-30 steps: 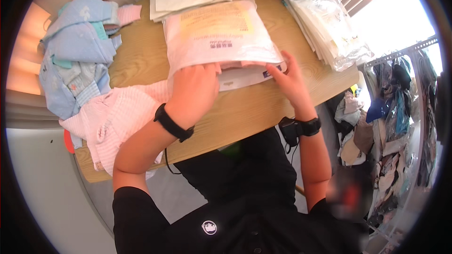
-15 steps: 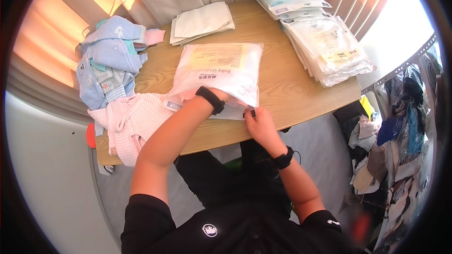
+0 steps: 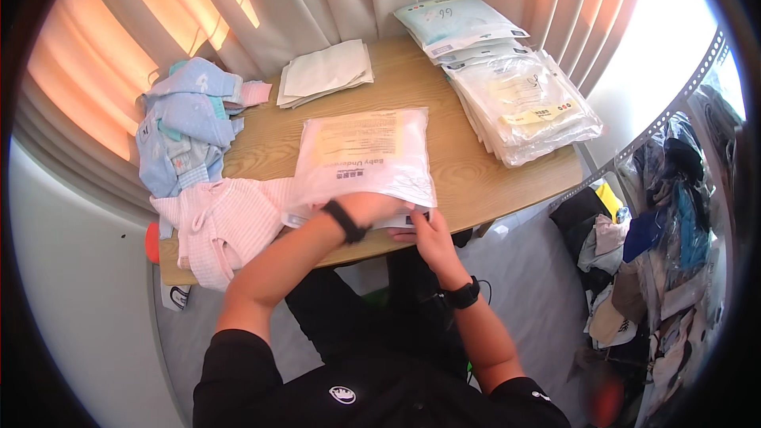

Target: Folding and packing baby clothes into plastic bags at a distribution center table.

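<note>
A white and clear plastic garment bag with a yellow printed panel lies on the table in front of me, a folded garment inside it. Its open edge faces me. My left hand lies over that near edge, its fingers closed on the bag close to the right corner. At that corner my right hand pinches the bag's edge, some fingers tucked underneath. The exact fingertip contact is partly hidden. Left of the bag, touching it, a pink striped baby garment is spread out, one part hanging over the table's front edge.
Blue baby clothes are heaped at the left of the wooden table. White sheets lie stacked at the back. Filled bags are piled at the right. Bagged clothing and caps crowd a rack beside the table.
My left hand has come out of the bag's opening and moved right along its near edge. My right hand stays at the corner. The bag sits nearer the table's front edge; the view has shifted.
</note>
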Action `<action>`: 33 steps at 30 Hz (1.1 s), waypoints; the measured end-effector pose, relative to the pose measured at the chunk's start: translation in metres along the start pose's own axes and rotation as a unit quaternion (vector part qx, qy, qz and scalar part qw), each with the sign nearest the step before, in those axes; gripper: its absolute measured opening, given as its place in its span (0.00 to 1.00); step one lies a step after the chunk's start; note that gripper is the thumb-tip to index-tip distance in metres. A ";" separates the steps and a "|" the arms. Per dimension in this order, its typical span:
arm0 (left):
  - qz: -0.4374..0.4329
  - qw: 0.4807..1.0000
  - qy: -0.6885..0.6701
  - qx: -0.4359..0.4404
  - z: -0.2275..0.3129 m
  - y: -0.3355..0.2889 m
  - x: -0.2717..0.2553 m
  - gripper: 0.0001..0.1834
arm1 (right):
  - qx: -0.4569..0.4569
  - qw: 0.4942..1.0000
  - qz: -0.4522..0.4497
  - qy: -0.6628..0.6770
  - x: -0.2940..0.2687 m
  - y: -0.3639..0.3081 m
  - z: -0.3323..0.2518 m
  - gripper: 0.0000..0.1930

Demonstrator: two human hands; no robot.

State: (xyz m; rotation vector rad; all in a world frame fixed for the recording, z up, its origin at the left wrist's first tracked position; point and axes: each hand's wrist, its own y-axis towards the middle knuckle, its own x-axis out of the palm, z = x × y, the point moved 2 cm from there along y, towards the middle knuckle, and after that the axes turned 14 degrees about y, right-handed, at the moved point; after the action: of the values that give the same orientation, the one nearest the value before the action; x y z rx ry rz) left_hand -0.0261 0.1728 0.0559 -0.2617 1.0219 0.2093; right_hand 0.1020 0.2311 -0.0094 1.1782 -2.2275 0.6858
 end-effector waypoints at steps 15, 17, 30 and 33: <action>0.216 0.930 0.294 0.055 0.016 -0.084 0.008 0.38 | 0.007 0.991 0.052 0.121 0.013 -0.037 -0.035 0.19; 0.235 0.910 0.333 0.073 0.017 -0.084 -0.001 0.35 | 0.026 0.987 0.038 0.157 0.019 -0.042 -0.048 0.20; 0.295 0.949 -0.028 -0.110 -0.019 -0.053 -0.204 0.10 | 0.116 0.943 -0.312 -0.003 0.052 -0.064 -0.035 0.24; 0.367 0.880 -0.287 -0.093 -0.029 -0.043 -0.180 0.14 | 0.229 0.897 -0.378 -0.027 0.061 -0.068 -0.017 0.23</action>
State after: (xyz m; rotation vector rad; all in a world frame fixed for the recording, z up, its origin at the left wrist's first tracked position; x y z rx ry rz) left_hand -0.1279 0.1139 0.2020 0.0379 0.4593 1.0200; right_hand 0.1341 0.1725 0.0558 2.1378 -1.4545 0.8500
